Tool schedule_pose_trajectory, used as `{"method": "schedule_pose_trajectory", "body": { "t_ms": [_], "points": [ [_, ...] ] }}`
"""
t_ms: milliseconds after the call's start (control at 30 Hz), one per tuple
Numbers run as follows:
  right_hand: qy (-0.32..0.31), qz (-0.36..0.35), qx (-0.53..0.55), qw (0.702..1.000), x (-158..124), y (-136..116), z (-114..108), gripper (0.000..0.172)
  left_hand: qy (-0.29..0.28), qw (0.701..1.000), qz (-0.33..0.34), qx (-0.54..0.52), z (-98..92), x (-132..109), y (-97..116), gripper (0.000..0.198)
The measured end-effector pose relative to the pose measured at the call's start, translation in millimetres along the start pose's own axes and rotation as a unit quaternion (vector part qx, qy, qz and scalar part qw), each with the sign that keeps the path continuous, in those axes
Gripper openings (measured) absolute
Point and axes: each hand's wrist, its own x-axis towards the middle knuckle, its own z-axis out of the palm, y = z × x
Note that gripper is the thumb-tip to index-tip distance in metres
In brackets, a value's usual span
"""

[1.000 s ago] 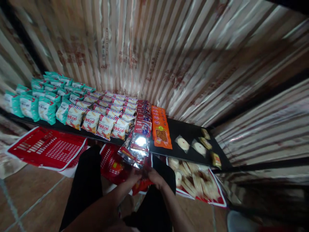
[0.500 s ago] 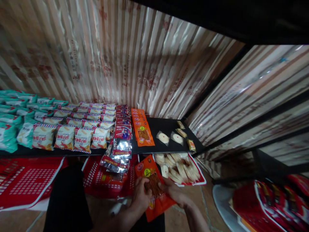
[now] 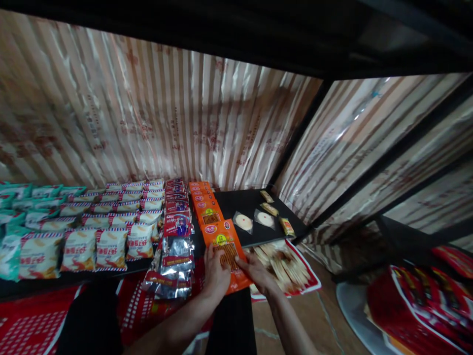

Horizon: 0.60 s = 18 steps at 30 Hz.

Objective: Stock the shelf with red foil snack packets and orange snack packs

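Between my two hands is an orange snack packet (image 3: 226, 241) with brown sticks showing through its window. My left hand (image 3: 215, 270) grips its left side and my right hand (image 3: 257, 270) its lower right side, the thumbs on its front. The packet's top end overlaps the front of a row of matching orange packets (image 3: 204, 199) on the black shelf (image 3: 236, 199); whether it touches them I cannot tell. Left of that row lies a column of red and silver packets (image 3: 177, 224), some hanging over the shelf edge.
White snack bags (image 3: 111, 249) and teal bags (image 3: 11, 251) fill the shelf's left. Round white wrapped pieces (image 3: 243, 222) and small yellow packs (image 3: 287, 227) lie to the right. Below stand a red basket (image 3: 37, 315) and a tray of pale round pieces (image 3: 284, 266). A dark shelf (image 3: 221, 29) hangs overhead.
Both hands have moved the orange packet forward and up, from in front of the shelf to the front of the orange row. The camera view has shifted too.
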Motion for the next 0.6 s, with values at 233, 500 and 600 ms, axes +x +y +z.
{"method": "schedule_pose_trajectory", "body": {
  "t_ms": [233, 500, 600],
  "points": [
    [0.067, -0.062, -0.155, 0.984, 58, 4, -18, 0.049, -0.006, 0.998, -0.056, 0.034, 8.8, 55, 11, 0.034],
    [0.118, -0.08, -0.293, 0.945, 111, 18, -33, 0.04, 0.007, 0.994, -0.077, 0.079, 16.3, 90, 13, 0.037],
    [0.137, -0.064, -0.34, 0.928, 120, 17, -32, 0.037, 0.007, 0.993, -0.075, 0.096, 15.6, 98, 15, 0.037]
  ]
}}
